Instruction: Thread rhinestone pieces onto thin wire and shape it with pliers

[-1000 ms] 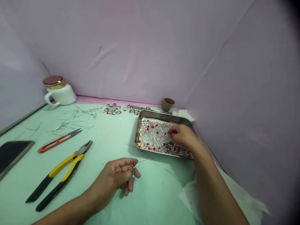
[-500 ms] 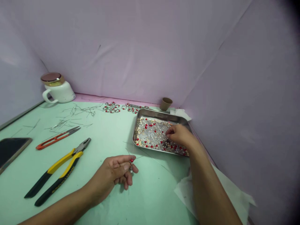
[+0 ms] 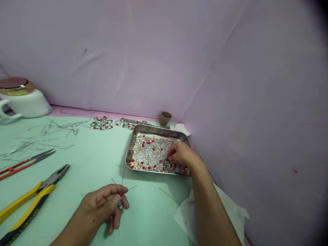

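Note:
My left hand (image 3: pixel 102 206) is closed in a pinch between thumb and index finger on a beaded wire piece (image 3: pixel 121 201). It carries a red bead at the top and clear or silvery beads below, with thin wire ends sticking out above the fingers. My right hand (image 3: pixel 180 153) reaches into a metal tray (image 3: pixel 159 172) of loose beads (image 3: pixel 151 155), mostly clear and gold with some red. Its fingertips are drawn together low among the beads near the front right part. Whatever lies between them is too small to make out.
Yellow-and-black pliers (image 3: pixel 38 198) and orange thread snips (image 3: pixel 25 163) lie at left, near loose cut wires (image 3: pixel 58 126). Finished beaded pieces (image 3: pixel 101 123) sit behind. A lidded white mug (image 3: pixel 30 104), small brown cup (image 3: pixel 165 118) and white tissue (image 3: pixel 184 218) stand or lie around.
The view has turned right, so everything sits further left in the picture. My right fingertips have dipped slightly nearer the tray's front rim. My left hand keeps its pinch on the beaded wire piece.

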`<state>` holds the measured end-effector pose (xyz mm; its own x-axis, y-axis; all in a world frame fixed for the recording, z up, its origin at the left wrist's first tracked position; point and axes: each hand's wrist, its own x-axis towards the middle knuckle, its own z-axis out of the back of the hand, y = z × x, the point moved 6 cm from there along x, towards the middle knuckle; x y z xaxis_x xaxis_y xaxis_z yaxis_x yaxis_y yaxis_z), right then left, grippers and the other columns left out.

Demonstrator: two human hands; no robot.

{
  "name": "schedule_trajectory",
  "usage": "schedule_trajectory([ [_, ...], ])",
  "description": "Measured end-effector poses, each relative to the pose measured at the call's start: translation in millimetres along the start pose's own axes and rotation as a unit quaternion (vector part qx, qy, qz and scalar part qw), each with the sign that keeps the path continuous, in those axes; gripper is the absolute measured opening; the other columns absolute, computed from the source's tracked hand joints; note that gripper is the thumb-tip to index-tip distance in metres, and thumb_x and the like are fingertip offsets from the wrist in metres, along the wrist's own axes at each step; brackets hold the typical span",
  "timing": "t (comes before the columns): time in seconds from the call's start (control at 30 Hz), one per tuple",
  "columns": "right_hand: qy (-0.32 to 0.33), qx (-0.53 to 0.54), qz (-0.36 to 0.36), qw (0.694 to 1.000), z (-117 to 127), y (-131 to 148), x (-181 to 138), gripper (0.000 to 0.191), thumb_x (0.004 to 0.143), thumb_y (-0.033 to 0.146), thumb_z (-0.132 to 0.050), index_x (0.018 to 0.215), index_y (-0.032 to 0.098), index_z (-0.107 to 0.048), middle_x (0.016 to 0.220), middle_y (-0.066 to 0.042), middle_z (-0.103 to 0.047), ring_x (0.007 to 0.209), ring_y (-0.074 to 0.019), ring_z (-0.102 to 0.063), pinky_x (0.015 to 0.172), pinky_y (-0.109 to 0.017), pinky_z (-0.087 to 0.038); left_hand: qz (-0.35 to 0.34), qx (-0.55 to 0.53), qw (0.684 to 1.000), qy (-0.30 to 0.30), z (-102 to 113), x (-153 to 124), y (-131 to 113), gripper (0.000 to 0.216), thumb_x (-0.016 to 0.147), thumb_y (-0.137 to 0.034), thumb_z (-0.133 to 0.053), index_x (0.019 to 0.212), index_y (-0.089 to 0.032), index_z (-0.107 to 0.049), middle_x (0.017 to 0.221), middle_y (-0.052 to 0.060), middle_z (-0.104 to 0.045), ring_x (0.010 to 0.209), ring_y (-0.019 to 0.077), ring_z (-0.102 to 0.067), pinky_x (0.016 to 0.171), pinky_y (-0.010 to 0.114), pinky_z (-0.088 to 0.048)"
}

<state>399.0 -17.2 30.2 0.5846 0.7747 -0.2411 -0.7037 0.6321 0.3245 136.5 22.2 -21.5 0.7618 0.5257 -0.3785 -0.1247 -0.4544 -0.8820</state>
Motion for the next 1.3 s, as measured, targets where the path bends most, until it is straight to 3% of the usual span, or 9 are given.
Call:
schedule_trajectory([
  [0.23,0.027,-0.034,0.079,0.996,-9,22,-2,0.013,0.055,0.017,-0.064,0.065,0.025,-0.068,0.066,0.002,-0.067,0.063,-0.0132,-0.058,0.051,-0.021,-0.035,-0.005,-0.001,1.000,0.007,1,0,3,0.028,0.068,-0.039,-0.062,0.084,-0.016,-0.060,0.069,0.002,-0.060,0.041,0.0095,-0.051,0.034,0.020,-0.039],
  [0.43,0.029,-0.060,0.072,0.995,-11,22,-2,0.021,0.054,0.012,-0.063,0.066,0.028,-0.068,0.069,0.003,-0.068,0.066,-0.0141,-0.058,0.051,-0.022,-0.033,-0.006,0.012,1.000,0.009,0,0,0,0.029,0.068,-0.040,-0.061,0.083,-0.016,-0.060,0.068,0.003,-0.060,0.041,0.0097,-0.051,0.034,0.020,-0.039],
  [0.9,-0.010,-0.081,0.083,0.993,-11,28,-4,0.010,0.054,0.013,-0.063,0.056,0.021,-0.067,0.062,-0.003,-0.065,0.058,-0.0165,-0.053,0.048,-0.025,-0.028,-0.022,0.009,0.999,0.033,-1,2,2,0.029,0.070,-0.040,-0.060,0.085,-0.015,-0.058,0.069,0.002,-0.060,0.039,0.0070,-0.050,0.034,0.018,-0.037],
  [0.97,-0.045,-0.036,0.106,0.993,2,37,-11,0.009,0.056,0.011,-0.061,0.054,0.019,-0.064,0.059,-0.003,-0.063,0.056,-0.0150,-0.051,0.048,-0.025,-0.028,-0.028,0.007,0.999,0.036,-4,1,-1,0.029,0.070,-0.040,-0.060,0.084,-0.014,-0.058,0.069,0.002,-0.061,0.038,0.0057,-0.048,0.034,0.017,-0.035],
  [1.03,-0.079,0.097,0.140,0.982,16,54,-22,0.006,0.061,0.013,-0.059,0.058,0.018,-0.062,0.057,-0.002,-0.059,0.053,-0.0123,-0.048,0.048,-0.024,-0.030,-0.035,-0.007,0.999,0.017,-5,-4,-8,0.028,0.070,-0.039,-0.059,0.081,-0.014,-0.058,0.065,0.001,-0.060,0.035,0.0040,-0.044,0.032,0.015,-0.031],
  [1.1,-0.053,0.305,0.174,0.935,20,76,-39,0.002,0.065,0.018,-0.058,0.064,0.017,-0.060,0.057,0.000,-0.057,0.050,-0.0097,-0.047,0.047,-0.022,-0.034,-0.052,-0.020,0.998,-0.020,-2,-15,-17,0.025,0.071,-0.038,-0.058,0.080,-0.014,-0.057,0.063,0.000,-0.059,0.034,0.0022,-0.040,0.031,0.014,-0.026],
  [1.13,-0.003,0.413,0.187,0.891,14,89,-48,0.004,0.064,0.020,-0.060,0.066,0.017,-0.059,0.058,0.001,-0.056,0.049,-0.0090,-0.047,0.046,-0.022,-0.037,-0.066,-0.020,0.997,-0.034,0,-22,-21,0.025,0.072,-0.038,-0.058,0.080,-0.015,-0.057,0.062,0.000,-0.058,0.033,0.0016,-0.038,0.031,0.013,-0.024],
  [1.23,0.176,0.661,0.189,0.705,-25,127,-77,0.017,0.060,0.025,-0.068,0.070,0.016,-0.058,0.060,0.001,-0.056,0.050,-0.0081,-0.050,0.043,-0.019,-0.040,-0.093,0.012,0.995,-0.032,7,-45,-27,0.027,0.071,-0.040,-0.059,0.081,-0.016,-0.058,0.061,0.001,-0.060,0.032,0.0004,-0.036,0.032,0.014,-0.021],
  [1.3,0.237,0.742,0.124,0.614,-62,138,-88,0.020,0.057,0.022,-0.072,0.070,0.015,-0.058,0.062,0.001,-0.057,0.049,-0.0059,-0.050,0.042,-0.015,-0.041,-0.090,0.032,0.995,-0.024,13,-56,-21,0.029,0.070,-0.042,-0.059,0.081,-0.015,-0.059,0.058,0.002,-0.060,0.030,-0.0002,-0.033,0.033,0.014,-0.019],
])
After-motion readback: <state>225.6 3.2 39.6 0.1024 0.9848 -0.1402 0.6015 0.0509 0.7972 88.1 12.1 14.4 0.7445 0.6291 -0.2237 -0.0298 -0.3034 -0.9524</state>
